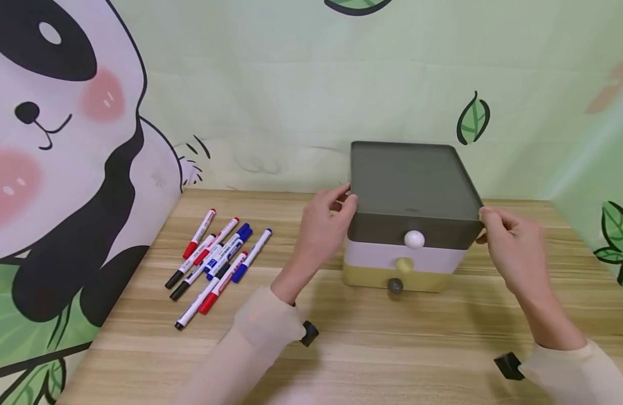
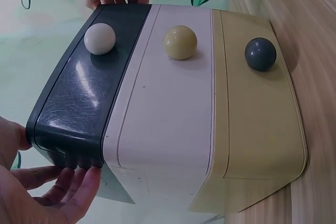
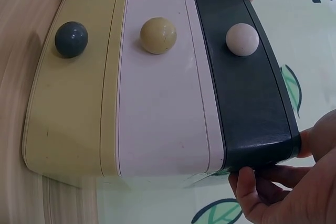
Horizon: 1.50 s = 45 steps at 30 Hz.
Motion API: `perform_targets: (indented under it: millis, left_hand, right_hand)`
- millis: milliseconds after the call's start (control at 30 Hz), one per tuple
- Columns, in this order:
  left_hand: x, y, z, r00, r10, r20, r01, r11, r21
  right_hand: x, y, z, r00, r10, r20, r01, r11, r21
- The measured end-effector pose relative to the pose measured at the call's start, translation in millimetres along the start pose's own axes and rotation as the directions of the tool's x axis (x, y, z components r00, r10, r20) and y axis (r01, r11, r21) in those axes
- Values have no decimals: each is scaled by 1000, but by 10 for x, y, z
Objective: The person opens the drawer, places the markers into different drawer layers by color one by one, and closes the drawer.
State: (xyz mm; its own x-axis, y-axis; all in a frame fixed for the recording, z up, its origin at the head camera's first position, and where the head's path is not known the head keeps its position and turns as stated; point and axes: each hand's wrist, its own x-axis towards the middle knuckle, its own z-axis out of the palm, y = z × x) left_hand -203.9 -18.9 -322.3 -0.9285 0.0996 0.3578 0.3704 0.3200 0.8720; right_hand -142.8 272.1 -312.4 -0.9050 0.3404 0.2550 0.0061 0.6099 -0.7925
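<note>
A small three-tier drawer box stands on the wooden table, its front facing me. The top tier is dark grey with a white knob; the middle is pale with a yellow knob, and the bottom is yellow with a dark grey knob. All three drawer fronts sit flush. My left hand grips the top tier's left side, thumb near the upper rim and fingertips curled at its lower edge in the left wrist view. On the opposite side my right hand grips the same tier likewise.
Several capped markers in red, blue and black lie in a loose pile on the table, left of the box. Close behind the box rises a green backdrop printed with a panda and leaves.
</note>
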Motion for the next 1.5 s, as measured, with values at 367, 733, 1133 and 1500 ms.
perform_targets:
  millis: [367,733,1133,1500]
  left_hand:
    - [-3,-51,-219,1000,-27,-5,27,1000,8]
    - [-16,-81,-388,999,-50,-19,51,998,41]
    - [-13,-141,-554,997,-66,-35,68,996,53]
    - [-8,-180,-641,995,-75,-70,79,995,57]
  right_hand:
    - [-29,-119,193,999,-46,-11,46,999,14]
    - [-57,-232,346,996,-88,3,88,996,34]
    - [-40,-322,503,995,-102,22,100,991,89]
    - [-30,-369,605,989,-146,22,143,985,94]
